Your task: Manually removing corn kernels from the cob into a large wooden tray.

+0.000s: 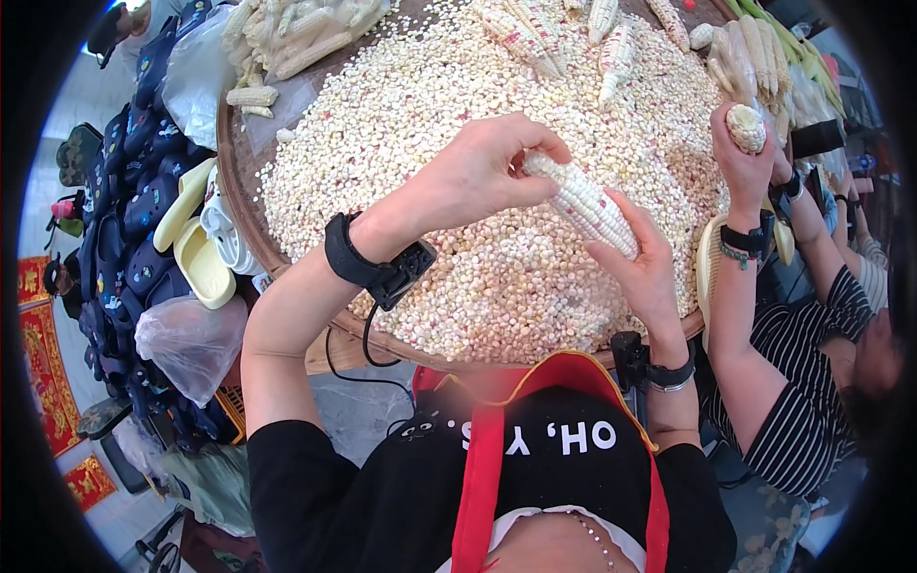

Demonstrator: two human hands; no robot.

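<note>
A white ear of corn (pixel 585 205) with a few dark red kernels is held aslant above the heap of loose kernels. My left hand (pixel 501 164) is closed on its upper left end, with thumb and curled fingers at the tip. My right hand (pixel 642 260) grips the lower right end between thumb and fingers. Most of the ear's rows look full between the two hands. Below and around lies the wide heap of loose corn kernels (pixel 401 158), mostly white and yellowish with some red, on a large round woven tray (pixel 250 212).
Several unshelled ears (pixel 616 62) lie at the heap's far side. A plastic bag of bare cobs (pixel 315 33) rests at the far left. At right, a co-worker's hand (pixel 743 162) holds another cob. Dark blue clogs (pixel 143 205) and yellow slippers (pixel 203 263) are stacked left of the tray.
</note>
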